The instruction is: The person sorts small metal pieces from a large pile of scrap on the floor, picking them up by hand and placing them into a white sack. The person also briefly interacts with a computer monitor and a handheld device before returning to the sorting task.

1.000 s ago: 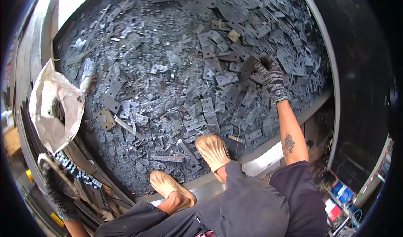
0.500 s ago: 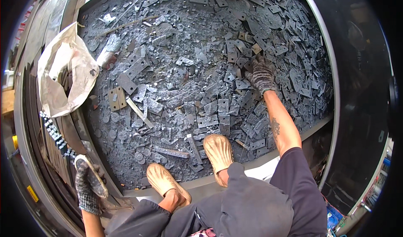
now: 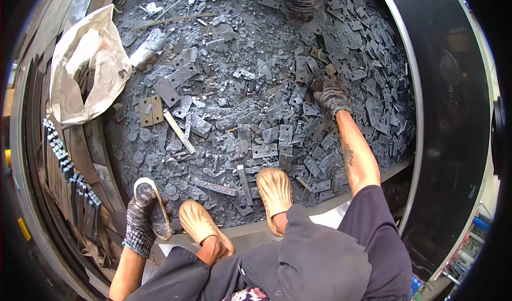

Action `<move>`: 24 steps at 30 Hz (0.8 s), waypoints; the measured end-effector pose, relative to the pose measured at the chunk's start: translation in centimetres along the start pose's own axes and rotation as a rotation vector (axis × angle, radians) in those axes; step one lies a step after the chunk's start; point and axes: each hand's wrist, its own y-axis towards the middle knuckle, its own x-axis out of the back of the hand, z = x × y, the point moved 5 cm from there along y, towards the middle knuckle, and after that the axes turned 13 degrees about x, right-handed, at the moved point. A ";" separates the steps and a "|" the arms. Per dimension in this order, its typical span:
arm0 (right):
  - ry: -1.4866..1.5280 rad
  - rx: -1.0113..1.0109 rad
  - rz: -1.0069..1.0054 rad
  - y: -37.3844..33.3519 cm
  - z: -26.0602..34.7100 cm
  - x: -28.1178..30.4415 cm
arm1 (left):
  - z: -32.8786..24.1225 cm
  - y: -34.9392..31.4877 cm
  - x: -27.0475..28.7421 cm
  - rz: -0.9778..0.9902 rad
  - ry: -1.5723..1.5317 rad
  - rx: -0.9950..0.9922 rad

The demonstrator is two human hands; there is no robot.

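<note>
My left hand [image 3: 140,218], in a grey knitted glove, is closed around a flat oval piece [image 3: 160,215] with a pale rim and dark middle. It is above the near left edge of a bin, beside my left clog. My right hand [image 3: 332,94], in a striped knitted glove, reaches into the metal scrap on the right. Its fingers curl at a dark, flat metal piece [image 3: 318,84], partly hidden by the glove. Small drilled plates [image 3: 301,69] and a tan block [image 3: 330,69] lie just beyond these fingers.
Another person's gloved hand [image 3: 300,3] reaches in at the far edge. A white sack [image 3: 109,39] sits on the left ledge, above a row of pale-tipped bars [image 3: 61,154]. My tan clogs [image 3: 274,191] stand at the near edge. A dark wall [image 3: 448,114] borders the right.
My left hand has moved right and slightly up with the oval piece. The right hand stays among the plates, now with a dark piece at its fingers. The other person's hand has come further into view.
</note>
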 end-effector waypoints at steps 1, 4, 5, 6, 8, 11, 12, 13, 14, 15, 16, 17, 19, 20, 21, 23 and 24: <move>-0.026 0.039 0.036 -0.9 3.6 2.4 | 0.6 -0.1 0.4 -0.013 -0.024 -0.004; -0.118 0.222 -0.032 -2.8 4.9 1.3 | 3.3 2.2 1.7 0.000 -0.124 -0.001; -0.059 0.144 -0.093 -2.6 4.0 0.5 | 3.5 1.5 0.7 0.011 -0.145 -0.006; 0.001 0.064 -0.154 -2.4 2.9 -0.2 | 4.1 1.3 0.3 0.024 -0.142 0.046; 0.129 -0.095 -0.272 -2.6 2.2 -0.1 | 4.8 1.0 0.0 0.047 -0.133 0.106; -0.043 -0.048 -0.002 0.8 1.5 0.0 | 5.7 0.5 -1.0 0.094 -0.097 0.121; -0.034 -0.007 0.114 0.9 1.8 0.5 | 6.0 0.3 -1.6 0.104 -0.105 0.117; -0.013 0.058 0.232 0.6 5.6 3.1 | 6.1 -0.2 -1.6 0.111 -0.171 0.128; -0.129 0.093 0.079 0.0 4.7 2.2 | 6.1 0.0 -2.1 0.140 -0.200 0.134; -0.245 0.128 -0.073 -0.1 3.4 -0.2 | 6.2 0.4 -2.2 0.155 -0.178 0.130; -0.194 0.090 -0.079 -0.8 6.0 1.4 | 6.5 0.4 -1.8 0.142 -0.179 0.125; -0.143 0.052 -0.092 -1.3 8.8 3.3 | 6.4 0.2 -1.5 0.139 -0.178 0.103; -0.073 -0.091 -0.099 -0.3 2.6 -0.3 | 5.3 0.1 -2.8 0.179 -0.150 0.063; -0.027 -0.151 -0.093 -0.1 1.8 -1.0 | 5.0 -0.1 -3.0 0.183 -0.140 0.047; -0.077 -0.158 -0.042 0.3 1.3 -1.9 | 4.8 -0.5 -3.3 0.177 -0.149 0.049; 0.064 -0.076 -0.030 0.0 5.0 1.0 | 5.6 -0.2 -1.6 0.145 -0.187 0.047; 0.125 -0.049 -0.025 -0.7 5.6 2.3 | 5.8 0.0 -1.2 0.146 -0.198 0.051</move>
